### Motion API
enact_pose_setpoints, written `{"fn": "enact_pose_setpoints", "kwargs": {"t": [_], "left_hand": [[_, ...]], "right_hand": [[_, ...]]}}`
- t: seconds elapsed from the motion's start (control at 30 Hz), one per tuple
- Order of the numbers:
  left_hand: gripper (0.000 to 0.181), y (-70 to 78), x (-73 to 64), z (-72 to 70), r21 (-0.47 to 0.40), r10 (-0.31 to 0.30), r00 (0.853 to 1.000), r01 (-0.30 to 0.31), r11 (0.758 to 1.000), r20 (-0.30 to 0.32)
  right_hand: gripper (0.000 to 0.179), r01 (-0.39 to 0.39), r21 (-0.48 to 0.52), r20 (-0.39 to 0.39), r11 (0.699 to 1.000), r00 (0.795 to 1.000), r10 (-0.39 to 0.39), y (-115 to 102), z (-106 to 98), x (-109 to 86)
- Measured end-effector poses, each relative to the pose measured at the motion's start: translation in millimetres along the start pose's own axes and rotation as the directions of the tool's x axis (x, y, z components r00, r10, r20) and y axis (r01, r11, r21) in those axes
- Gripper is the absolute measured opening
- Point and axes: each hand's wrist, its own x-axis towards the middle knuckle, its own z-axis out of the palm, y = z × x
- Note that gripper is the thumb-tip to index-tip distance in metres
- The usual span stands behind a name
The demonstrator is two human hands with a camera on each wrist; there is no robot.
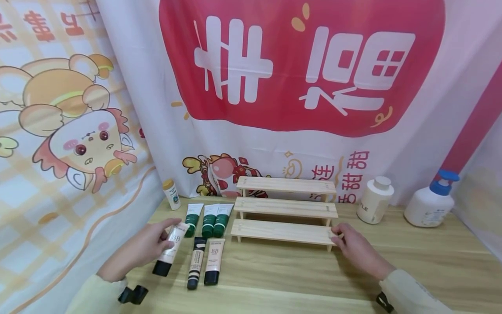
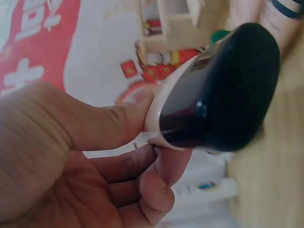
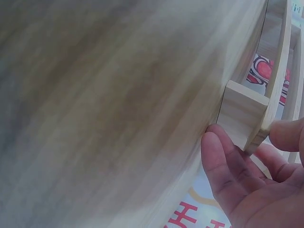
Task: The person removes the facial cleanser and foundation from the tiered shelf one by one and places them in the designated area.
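Observation:
My left hand (image 1: pixel 147 242) pinches a pale pink BB cream tube (image 1: pixel 175 240) between thumb and fingers, its black cap tilted down toward the table. That cap (image 2: pixel 228 95) faces the camera in the left wrist view, where it hides most of the tube. My right hand (image 1: pixel 358 250) holds the right end of the lowest tier of a three-step wooden display stand (image 1: pixel 282 231). In the right wrist view, the thumb (image 3: pixel 287 135) is at the tier's edge and the fingers curl below it by the leg. A second BB cream tube (image 1: pixel 214 261) and a slim dark-ended tube (image 1: pixel 196 264) lie between left hand and stand.
Several green-and-white tubes (image 1: pixel 193 220) lie left of the stand. A small yellow-capped bottle (image 1: pixel 171 195) stands in the back left corner. At the back right are a white bottle (image 1: pixel 375 200) and a blue-topped pump bottle (image 1: pixel 429 205). A printed cloth (image 1: pixel 274 152) hangs behind.

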Motion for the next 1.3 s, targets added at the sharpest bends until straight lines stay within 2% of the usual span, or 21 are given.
{"fn": "enact_pose_setpoints", "kwargs": {"t": [0.1, 0.23, 0.33, 0.43, 0.53, 0.63, 0.83, 1.03, 1.3], "left_hand": [[0.057, -15.1, -5.4, 7.5, -0.031, -0.084, 0.996, 0.085, 0.996, 0.032], [0.052, -31.6, -6.7, 22.2, -0.086, -0.185, 0.98, 0.191, 0.978, 0.077], [0.047, -40.9, -5.1, 33.9, -0.102, -0.244, 0.965, 0.253, 0.962, 0.093], [0.045, -45.4, -1.3, 42.9, -0.096, -0.264, 0.959, 0.274, 0.957, 0.109], [0.044, -46.2, 5.3, 50.0, -0.075, -0.274, 0.955, 0.283, 0.956, 0.109], [0.044, -46.0, 14.0, 54.6, -0.058, -0.268, 0.959, 0.274, 0.96, 0.097], [0.042, -45.6, 25.3, 56.1, -0.047, -0.245, 0.965, 0.25, 0.967, 0.097], [0.042, -46.3, 27.8, 56.9, -0.048, -0.283, 0.951, 0.29, 0.956, 0.124], [0.037, -46.3, 28.0, 57.2, -0.041, -0.256, 0.958, 0.263, 0.964, 0.126]], "right_hand": [[0.015, -0.002, 0.004, 0.005, 1.0, 1.0, 0.002, 0.0, -1.1, 0.1], [0.016, -0.026, 0.008, 0.016, 1.0, 1.0, 0.026, -0.5, -2.5, -1.3], [0.017, -0.031, 0.005, 0.014, 0.999, 0.999, 0.031, 0.0, -3.0, -3.3], [0.017, -0.022, -0.001, 0.005, 1.0, 1.0, 0.022, 1.5, -3.6, -5.3], [0.016, -0.015, -0.008, -0.002, 1.0, 1.0, 0.015, 2.6, -5.1, -6.1], [0.016, -0.013, -0.016, -0.008, 1.0, 1.0, 0.013, 3.0, -6.3, -6.3], [0.017, -0.03, -0.014, 0.004, 0.999, 1.0, 0.031, 2.5, -5.6, -8.6], [0.018, -0.016, -0.011, -0.01, 1.0, 1.0, 0.016, 1.3, -6.1, -10.7], [0.019, -0.069, 0.012, 0.02, 0.998, 0.997, 0.068, 0.6, -5.1, -11.3]]}}
